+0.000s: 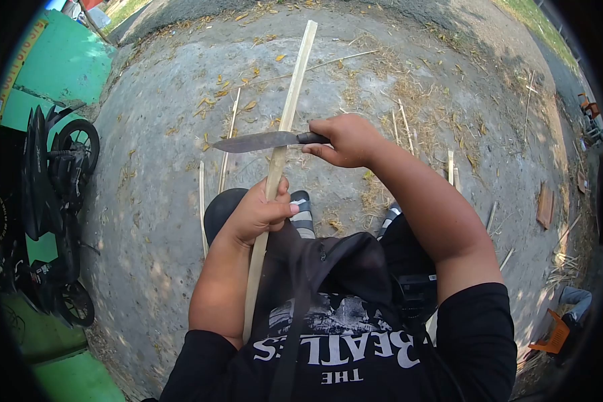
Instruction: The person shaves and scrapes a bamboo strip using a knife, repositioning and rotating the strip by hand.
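A long pale strip of wood or bamboo [298, 77] slants upward in front of my body, its lower end close to my left forearm. My left hand [264, 211] is wrapped round it near the middle. Above that, my right hand [342, 141] grips the dark handle of a large knife [254, 141]. The blade points left and lies across the strip, a little above my left hand; whether its edge is biting into the strip cannot be made out.
Thin strips [230, 134] and yellow leaves [249, 106] lie scattered on the concrete ground [147, 167]. Motorcycles [53, 161] stand at the left. A reddish-brown block [545, 205] lies at the right, and an orange object [551, 333] is at the lower right.
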Motion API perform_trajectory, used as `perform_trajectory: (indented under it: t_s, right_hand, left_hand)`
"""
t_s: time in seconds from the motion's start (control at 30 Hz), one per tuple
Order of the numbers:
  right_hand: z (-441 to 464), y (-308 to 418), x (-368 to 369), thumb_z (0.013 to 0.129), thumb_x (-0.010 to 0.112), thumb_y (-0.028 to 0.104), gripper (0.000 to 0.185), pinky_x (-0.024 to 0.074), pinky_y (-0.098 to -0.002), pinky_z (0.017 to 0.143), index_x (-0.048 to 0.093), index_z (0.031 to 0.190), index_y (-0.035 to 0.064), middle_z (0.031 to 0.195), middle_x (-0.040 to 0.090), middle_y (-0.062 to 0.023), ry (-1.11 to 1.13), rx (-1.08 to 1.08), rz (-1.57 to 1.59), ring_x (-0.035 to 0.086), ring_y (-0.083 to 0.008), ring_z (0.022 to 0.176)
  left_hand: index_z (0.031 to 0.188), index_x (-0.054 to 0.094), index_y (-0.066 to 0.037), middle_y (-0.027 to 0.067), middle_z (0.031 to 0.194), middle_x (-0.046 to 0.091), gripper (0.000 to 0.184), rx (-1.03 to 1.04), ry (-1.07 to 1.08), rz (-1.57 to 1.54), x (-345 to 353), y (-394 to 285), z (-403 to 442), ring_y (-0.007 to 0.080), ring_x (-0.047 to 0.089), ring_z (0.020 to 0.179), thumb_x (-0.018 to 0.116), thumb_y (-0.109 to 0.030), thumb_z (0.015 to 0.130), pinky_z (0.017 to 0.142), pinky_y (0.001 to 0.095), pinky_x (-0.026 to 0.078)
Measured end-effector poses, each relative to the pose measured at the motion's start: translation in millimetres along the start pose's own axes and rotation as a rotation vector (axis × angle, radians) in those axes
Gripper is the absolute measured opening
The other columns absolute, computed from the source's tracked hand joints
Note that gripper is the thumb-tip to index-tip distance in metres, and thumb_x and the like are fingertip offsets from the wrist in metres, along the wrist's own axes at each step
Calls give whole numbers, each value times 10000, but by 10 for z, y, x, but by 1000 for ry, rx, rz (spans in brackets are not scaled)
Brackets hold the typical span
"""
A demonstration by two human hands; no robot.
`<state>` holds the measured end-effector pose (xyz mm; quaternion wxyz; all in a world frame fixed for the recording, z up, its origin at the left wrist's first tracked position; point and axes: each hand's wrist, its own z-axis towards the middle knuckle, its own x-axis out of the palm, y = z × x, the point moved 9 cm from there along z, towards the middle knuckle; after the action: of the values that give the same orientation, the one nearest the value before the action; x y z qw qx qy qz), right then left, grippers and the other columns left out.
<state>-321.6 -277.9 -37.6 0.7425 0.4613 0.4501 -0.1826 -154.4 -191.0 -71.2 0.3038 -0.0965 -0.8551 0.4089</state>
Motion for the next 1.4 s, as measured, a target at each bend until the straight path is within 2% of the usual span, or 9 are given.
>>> perform_trajectory:
  t_s: [0.27, 0.37, 0.53, 0.67, 0.97, 1.07, 1.13, 1.27, 1.4]
  right_hand:
    - [-33, 56, -31, 951, 700, 478, 407, 471, -519, 591, 611, 880, 87, 672, 622, -168, -34, -47, -3, 636, -434, 672]
    - [19, -183, -67, 958, 645, 563, 471, 503, -550, 665, 637, 935, 93, 737, 666, -175, 1, 130, 19, 674, -431, 756]
    - [-40, 166, 71, 973, 646, 529, 441, 515, -535, 675, 641, 941, 90, 744, 670, -185, 73, -52, -6, 682, -430, 770]
    - [11, -386, -101, 985, 628, 534, 455, 516, -538, 693, 647, 957, 81, 784, 686, -195, -6, 264, 25, 679, -441, 784]
    - [-67, -134, -161, 978, 650, 514, 436, 515, -517, 669, 603, 934, 82, 765, 660, -175, -101, 28, 12, 670, -426, 757]
    - [-71, -22, -210, 969, 671, 496, 417, 515, -503, 657, 597, 937, 87, 774, 655, -161, -162, -46, 35, 670, -413, 749]
    - [-89, -22, -290, 966, 680, 487, 412, 513, -493, 651, 596, 937, 85, 775, 648, -154, -244, -71, 59, 666, -406, 742]
    - [-136, -155, -442, 968, 685, 482, 418, 502, -475, 643, 595, 929, 76, 761, 628, -149, -399, -43, 127, 648, -395, 719]
    - [-185, -307, -535, 978, 680, 465, 408, 494, -462, 638, 596, 923, 69, 751, 615, -154, -453, 11, 169, 634, -393, 703]
  left_hand:
    - [1043, 434, -158, -92, 704, 409, 393, 2, 18, -4, 2, -3, 3, 6, 307, 505, 737, 29, 877, 438, 207, 233]
    - [1044, 434, -158, -91, 711, 410, 392, -10, -11, -5, -34, 2, 9, 6, 307, 506, 734, 33, 877, 439, 206, 233]
    - [1049, 432, -158, -89, 720, 413, 390, -5, 10, -28, -24, -22, -2, 4, 310, 507, 723, 39, 878, 441, 204, 236]
    - [1051, 432, -157, -90, 720, 411, 384, 3, -2, -6, -52, 0, 4, 2, 314, 511, 721, 33, 884, 442, 201, 244]
    - [1065, 451, -156, -87, 721, 417, 373, -26, 57, -54, 45, 15, 11, 4, 326, 509, 728, 24, 891, 438, 201, 247]
    - [1089, 469, -146, -76, 722, 411, 267, 6, 98, 3, 39, -4, -1, 9, 315, 509, 710, -109, 982, 436, 199, 251]
    - [1128, 482, -129, -65, 723, 404, 205, 2, 130, -98, -11, 2, -17, 18, 306, 506, 610, -273, 1057, 433, 199, 257]
    - [1207, 495, -102, -32, 725, 392, 469, -45, 83, -160, -27, -37, -123, 37, 295, 495, 355, -540, 1111, 432, 198, 284]
    - [1240, 502, -133, 2, 748, 429, 465, 36, 14, -81, -36, -221, -310, 57, 329, 526, 330, -546, 1116, 450, 203, 302]
